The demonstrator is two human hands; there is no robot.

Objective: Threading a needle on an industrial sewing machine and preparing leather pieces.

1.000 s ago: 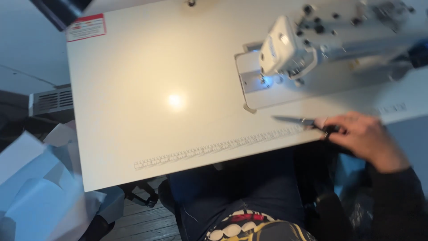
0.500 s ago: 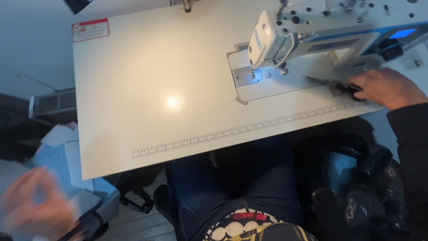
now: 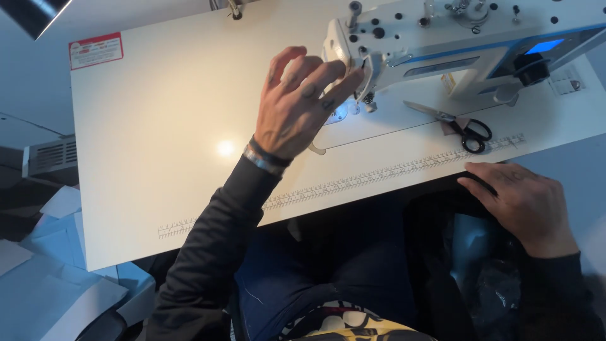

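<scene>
My left hand reaches over the white table to the head of the white sewing machine. Its fingertips rest near the needle area, fingers loosely spread, holding nothing that I can see. My right hand lies palm down at the table's front edge, over a black bag in my lap, with nothing in it. Black-handled scissors lie on the table under the machine arm, just beyond my right hand.
A printed ruler strip runs along the table's front edge. A red and white label sits at the far left corner. Pale blue and white paper pieces are stacked on the floor at left.
My right hand has let go of the scissors, which now lie on the table, and dropped to the table edge. My left hand has come up from the lower left to the machine head.
</scene>
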